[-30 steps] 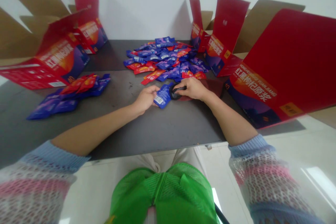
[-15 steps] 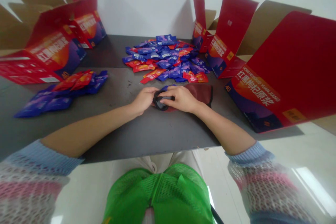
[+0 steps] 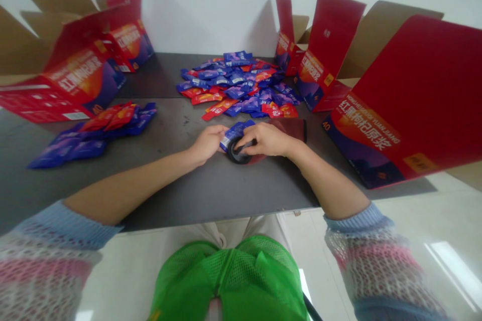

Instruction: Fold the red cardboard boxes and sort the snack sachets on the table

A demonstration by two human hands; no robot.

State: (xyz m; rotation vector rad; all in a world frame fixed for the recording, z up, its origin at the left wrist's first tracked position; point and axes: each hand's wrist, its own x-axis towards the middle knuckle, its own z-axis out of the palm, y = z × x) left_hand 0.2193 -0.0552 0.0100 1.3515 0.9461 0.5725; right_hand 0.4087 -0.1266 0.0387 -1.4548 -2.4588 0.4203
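My left hand pinches a blue sachet at its left end, with the fingers closed. Partly over the sachet's lower side is a black ring with a grey middle; its exact kind is unclear. The fingers of my right hand are closed at the ring's upper right, with the fingertips inside its outline. Beneath and behind my right hand lies a brown cloth piece with dark edging, partly hidden by the hand.
A heap of blue and red sachets lies at the back of the grey table. More sachets lie at the left. Open red cartons stand on the left and right, before a white wall.
The black ring and my right hand have shifted slightly right and toward me, so more of the blue sachet shows. My left hand has barely moved.
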